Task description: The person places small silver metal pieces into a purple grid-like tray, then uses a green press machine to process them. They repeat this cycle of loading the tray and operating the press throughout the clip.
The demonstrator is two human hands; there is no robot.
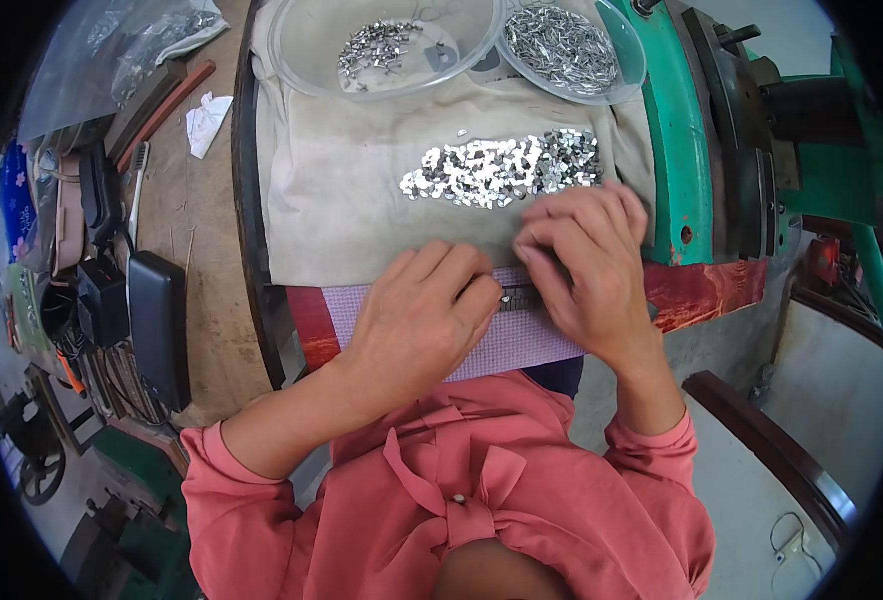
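My left hand (pixel 423 312) is curled over the lilac textured mat (pixel 531 338), its thumb and fingertips drawn together. Close by on the right, my right hand (pixel 593 262) bends its fingers toward the thumb. Whatever either hand pinches is too small or hidden to make out. In the gap between them, a dark strip with small metal pieces (pixel 517 299) in a row lies on the mat. Just beyond the right fingers spreads a pile of small shiny metal chips (pixel 491 170) on the beige cloth (pixel 331 200).
Two clear plastic tubs at the back hold metal parts: a wide tub (pixel 291 70) and a smaller tub (pixel 629 85). A green machine frame (pixel 683 170) borders the right. On the left bench lie a black case (pixel 158 325), a toothbrush (pixel 137 190) and crumpled paper (pixel 207 124).
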